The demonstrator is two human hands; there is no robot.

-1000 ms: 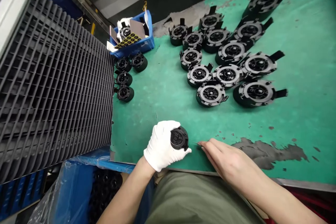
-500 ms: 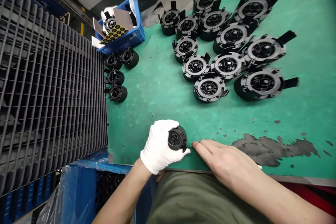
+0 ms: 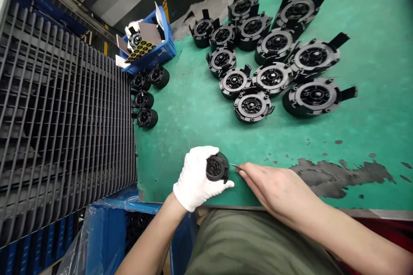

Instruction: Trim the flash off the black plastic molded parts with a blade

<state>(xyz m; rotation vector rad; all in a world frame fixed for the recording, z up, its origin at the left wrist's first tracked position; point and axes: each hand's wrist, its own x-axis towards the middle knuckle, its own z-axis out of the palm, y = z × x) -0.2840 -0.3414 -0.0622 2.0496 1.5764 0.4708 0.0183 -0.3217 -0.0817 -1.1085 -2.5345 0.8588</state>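
My left hand [image 3: 196,180], in a white glove, is closed around a round black plastic housing [image 3: 217,167] near the table's front edge. The housing's ribbed end face points up toward me. My bare right hand [image 3: 269,182] pinches a slim, pointed metal blade [image 3: 236,166]. Its tip reaches the right side of the housing; whether it touches, I cannot tell. The blade's handle, if there is one, is hidden in my fingers.
Several black housings [image 3: 253,105] with upright tabs stand across the back right of the green table [image 3: 193,107]. More small ones [image 3: 147,117] line the left edge. Behind them sits a blue bin [image 3: 166,47] with parts and sheets. A grey rack [image 3: 74,107] borders the left.
My right hand has risen slightly and turned, so more of the blade shows beside the housing. The view has shifted a little; my left hand keeps its hold.
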